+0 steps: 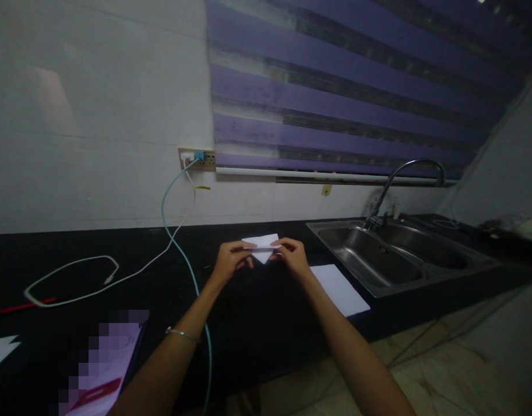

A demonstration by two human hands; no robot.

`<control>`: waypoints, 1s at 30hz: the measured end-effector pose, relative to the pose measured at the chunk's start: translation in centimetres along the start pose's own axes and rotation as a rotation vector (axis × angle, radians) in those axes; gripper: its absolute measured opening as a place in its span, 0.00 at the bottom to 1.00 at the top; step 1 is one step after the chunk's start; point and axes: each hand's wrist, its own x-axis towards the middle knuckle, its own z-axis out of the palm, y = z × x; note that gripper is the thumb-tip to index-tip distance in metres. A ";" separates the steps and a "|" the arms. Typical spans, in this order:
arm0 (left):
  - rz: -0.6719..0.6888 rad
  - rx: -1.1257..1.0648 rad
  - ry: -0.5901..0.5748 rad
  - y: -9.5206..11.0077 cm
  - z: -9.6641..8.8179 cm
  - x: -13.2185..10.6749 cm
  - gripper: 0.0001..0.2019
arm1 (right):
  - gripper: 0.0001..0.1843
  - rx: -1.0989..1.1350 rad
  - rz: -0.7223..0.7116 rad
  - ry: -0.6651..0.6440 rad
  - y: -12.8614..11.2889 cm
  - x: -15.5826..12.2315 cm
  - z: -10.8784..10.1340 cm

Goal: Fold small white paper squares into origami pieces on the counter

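Observation:
Both my hands hold a small folded white paper (261,245) just above the black countertop (248,312). My left hand (230,259) pinches its left side with fingers closed. Its right side is pinched by my right hand (292,255), fingers curled. The paper shows a point hanging down between the hands. A silver bangle sits on my left wrist.
A flat white sheet (338,288) lies right of my hands, beside a steel double sink (395,254) with a curved tap (404,179). White and teal cables (170,231) run from a wall socket (197,158) across the counter. Papers (105,370) lie at the lower left.

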 end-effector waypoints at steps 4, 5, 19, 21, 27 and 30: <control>0.063 -0.038 0.070 -0.4 -0.5 0.2 0.11 | 0.07 0.015 -0.035 0.075 0.3 0.4 -0.7; 0.067 -0.040 0.062 -0.5 -0.6 0.3 0.11 | 0.07 0.002 -0.041 0.079 0.3 0.5 -0.8; 0.088 0.032 0.076 -0.3 0.1 0.2 0.08 | 0.09 -0.047 -0.031 -0.012 -0.2 0.1 -0.3; 0.088 0.031 0.098 -0.4 -0.1 0.2 0.08 | 0.10 -0.022 -0.025 -0.026 -0.1 0.0 -0.3; 0.096 0.019 0.042 -0.6 0.2 0.1 0.12 | 0.12 -0.027 0.006 -0.054 0.3 0.0 -0.2; 0.058 0.040 -0.012 -0.7 0.7 -0.1 0.15 | 0.13 -0.034 -0.014 -0.086 0.3 -0.1 -0.1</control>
